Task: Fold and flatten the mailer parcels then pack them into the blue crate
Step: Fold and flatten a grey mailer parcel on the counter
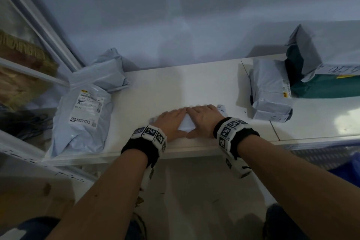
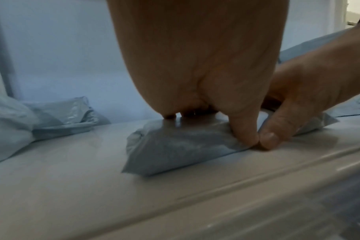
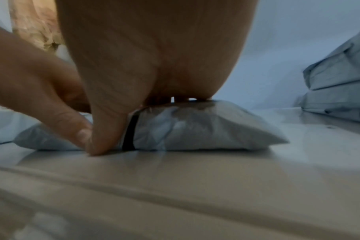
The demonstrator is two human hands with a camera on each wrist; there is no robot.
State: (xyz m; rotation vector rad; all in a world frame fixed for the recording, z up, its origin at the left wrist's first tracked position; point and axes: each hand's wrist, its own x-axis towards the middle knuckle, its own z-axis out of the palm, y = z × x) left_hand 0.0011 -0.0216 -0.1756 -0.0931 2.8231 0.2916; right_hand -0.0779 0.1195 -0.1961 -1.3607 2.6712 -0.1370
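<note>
Both hands are down flat on a small pale-blue parcel (image 1: 186, 123) lying near the front edge of the white table (image 1: 175, 87). The left hand (image 1: 171, 122) covers its left half and the right hand (image 1: 202, 118) its right half, fingers stretched out and pressing down side by side, with the two thumbs meeting at the near edge of the parcel. The left wrist view shows the thumbs touching tip to tip against the parcel's near side, and the right wrist view shows a dark strip on the parcel just beside the right thumb.

At the left end of the table lies a large light-blue parcel (image 1: 83, 122) with a white shipping label facing up, and a smaller crumpled parcel (image 1: 109, 72) sits just behind it against the wall. To the right, well apart from the hands, a grey parcel (image 1: 270, 91) rests on the table, and further right a tall parcel in grey wrap with dark green showing (image 1: 319, 68) stands beside it. A bit of blue shows at the lower right edge of the head view; I cannot tell whether it is the crate.
</note>
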